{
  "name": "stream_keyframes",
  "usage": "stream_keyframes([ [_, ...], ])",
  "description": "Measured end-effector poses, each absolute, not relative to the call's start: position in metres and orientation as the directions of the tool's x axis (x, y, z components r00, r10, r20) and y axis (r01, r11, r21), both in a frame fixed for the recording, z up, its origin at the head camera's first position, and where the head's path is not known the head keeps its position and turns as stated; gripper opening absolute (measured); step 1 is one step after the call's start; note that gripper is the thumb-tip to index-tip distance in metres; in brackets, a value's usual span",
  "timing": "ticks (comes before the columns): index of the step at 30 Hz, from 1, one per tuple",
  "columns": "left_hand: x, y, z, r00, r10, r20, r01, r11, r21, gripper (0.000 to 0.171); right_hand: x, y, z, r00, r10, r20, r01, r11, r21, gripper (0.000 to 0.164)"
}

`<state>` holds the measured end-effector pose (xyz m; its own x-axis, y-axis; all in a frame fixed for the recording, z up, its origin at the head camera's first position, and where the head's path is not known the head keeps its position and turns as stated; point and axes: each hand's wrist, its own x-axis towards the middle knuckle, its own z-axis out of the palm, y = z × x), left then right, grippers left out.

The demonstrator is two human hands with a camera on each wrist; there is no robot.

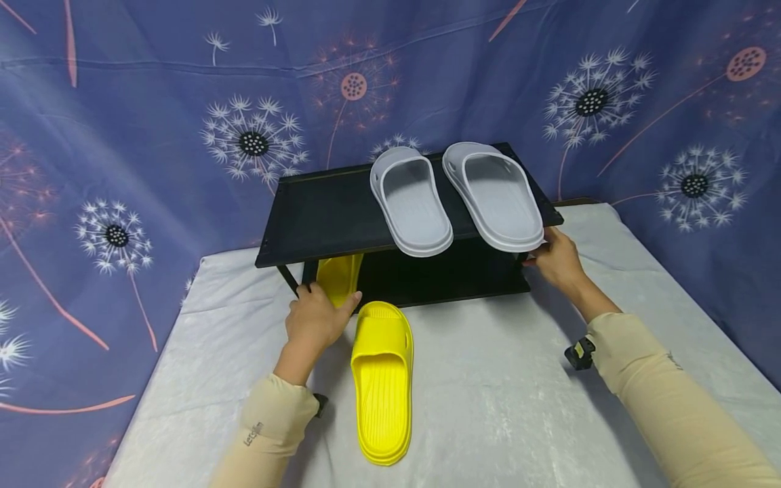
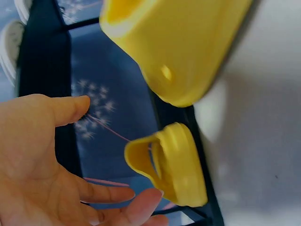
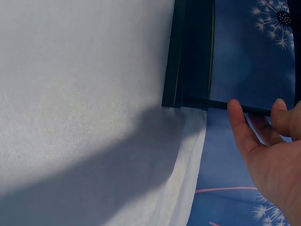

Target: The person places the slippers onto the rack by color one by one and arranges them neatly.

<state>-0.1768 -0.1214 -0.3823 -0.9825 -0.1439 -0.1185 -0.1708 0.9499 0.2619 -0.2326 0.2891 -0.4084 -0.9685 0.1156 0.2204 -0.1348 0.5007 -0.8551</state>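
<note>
A black two-tier shoe rack [image 1: 323, 213] stands on the cloth-covered table. My left hand [image 1: 317, 317] is at its left front end, thumb spread from the fingers; in the left wrist view this hand [image 2: 51, 165] holds nothing. Close to its fingers, a yellow slipper [image 1: 338, 274] sits on the lower tier, partly hidden by the top board. Another yellow slipper [image 1: 383, 386] lies on the table before the rack, toe toward it. At the right end, my right hand [image 1: 558, 261] holds the rack's side post between thumb and fingers, seen in the right wrist view [image 3: 277, 150].
Two light grey slippers, a left one [image 1: 421, 210] and a right one [image 1: 503, 200], rest on the top board, their heels jutting over its front edge. White cloth [image 1: 488, 393] covers the table. A blue dandelion-print curtain [image 1: 427, 61] hangs behind and at both sides.
</note>
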Motion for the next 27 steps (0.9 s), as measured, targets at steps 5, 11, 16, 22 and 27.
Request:
stream_keyframes([
  [5, -0.162, -0.116, -0.375, -0.989, -0.116, -0.096, -0.138, 0.953, 0.269, 0.099, -0.233, 0.29, -0.408, -0.965, 0.107, 0.239, -0.153, 0.509, -0.847, 0.034],
  [11, -0.146, -0.112, -0.374, -0.991, -0.109, -0.077, -0.127, 0.951, 0.282, 0.099, -0.233, 0.29, -0.407, -0.965, 0.103, 0.241, -0.159, 0.503, -0.85, 0.036],
  [16, -0.13, -0.107, -0.375, -0.994, -0.097, -0.059, -0.11, 0.954, 0.28, 0.1, -0.233, 0.289, -0.407, -0.966, 0.107, 0.235, -0.149, 0.509, -0.848, 0.032],
  [22, -0.114, -0.1, -0.374, -0.991, -0.096, -0.096, -0.12, 0.949, 0.29, 0.103, -0.233, 0.289, -0.407, -0.966, 0.107, 0.236, -0.152, 0.504, -0.85, 0.031],
  [27, -0.103, -0.095, -0.377, -0.982, -0.102, -0.157, -0.145, 0.945, 0.293, 0.113, -0.233, 0.288, -0.407, -0.967, 0.109, 0.23, -0.146, 0.504, -0.851, 0.03],
])
